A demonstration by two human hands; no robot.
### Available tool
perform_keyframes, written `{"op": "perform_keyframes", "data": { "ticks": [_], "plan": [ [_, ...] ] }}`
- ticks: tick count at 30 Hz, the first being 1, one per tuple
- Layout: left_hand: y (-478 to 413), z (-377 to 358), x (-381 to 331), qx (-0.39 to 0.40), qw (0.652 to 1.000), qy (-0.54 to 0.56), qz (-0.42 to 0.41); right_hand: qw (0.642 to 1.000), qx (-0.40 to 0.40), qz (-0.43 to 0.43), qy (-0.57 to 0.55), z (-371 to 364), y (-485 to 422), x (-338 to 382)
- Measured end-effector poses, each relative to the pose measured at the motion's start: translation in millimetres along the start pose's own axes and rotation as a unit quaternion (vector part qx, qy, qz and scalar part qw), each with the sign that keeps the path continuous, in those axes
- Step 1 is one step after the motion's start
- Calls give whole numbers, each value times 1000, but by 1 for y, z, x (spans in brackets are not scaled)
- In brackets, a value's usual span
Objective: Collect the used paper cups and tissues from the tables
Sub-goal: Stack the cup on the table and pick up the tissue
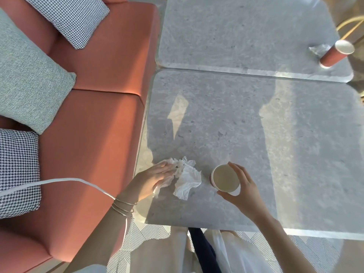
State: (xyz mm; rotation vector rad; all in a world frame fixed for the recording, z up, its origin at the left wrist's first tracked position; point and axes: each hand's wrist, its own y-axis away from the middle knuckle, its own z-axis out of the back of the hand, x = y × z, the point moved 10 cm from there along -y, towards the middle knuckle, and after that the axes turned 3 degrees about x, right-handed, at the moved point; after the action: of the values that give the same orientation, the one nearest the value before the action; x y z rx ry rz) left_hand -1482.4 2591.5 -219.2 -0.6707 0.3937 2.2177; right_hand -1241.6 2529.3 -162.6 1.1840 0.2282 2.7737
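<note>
A crumpled white tissue [186,179] lies near the front left corner of the near grey stone table [256,138]. My left hand [151,180] rests flat on the tissue's left part, fingers spread over it. A red paper cup [225,178] with a pale inside stands upright just right of the tissue. My right hand [243,186] curls around its rim and right side. On the far table [236,32], at its right edge, stands a second red paper cup [335,54] with a small crumpled tissue [318,49] beside it on the left.
An orange sofa [98,95] with a grey cushion [29,81] and houndstooth cushions [67,18] runs along the left of both tables. A white cable [59,181] trails across the sofa to my left wrist. Patterned floor shows below the table's front edge.
</note>
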Motion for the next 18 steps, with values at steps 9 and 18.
{"op": "perform_keyframes", "data": {
  "ticks": [9,18],
  "plan": [
    [-17,31,-2,-173,977,96,85,1000,2,-3,-3,1,9,-5],
    [-62,16,-21,-110,988,91,50,1000,-4,-6,-7,0,10,-8]
  ]
}}
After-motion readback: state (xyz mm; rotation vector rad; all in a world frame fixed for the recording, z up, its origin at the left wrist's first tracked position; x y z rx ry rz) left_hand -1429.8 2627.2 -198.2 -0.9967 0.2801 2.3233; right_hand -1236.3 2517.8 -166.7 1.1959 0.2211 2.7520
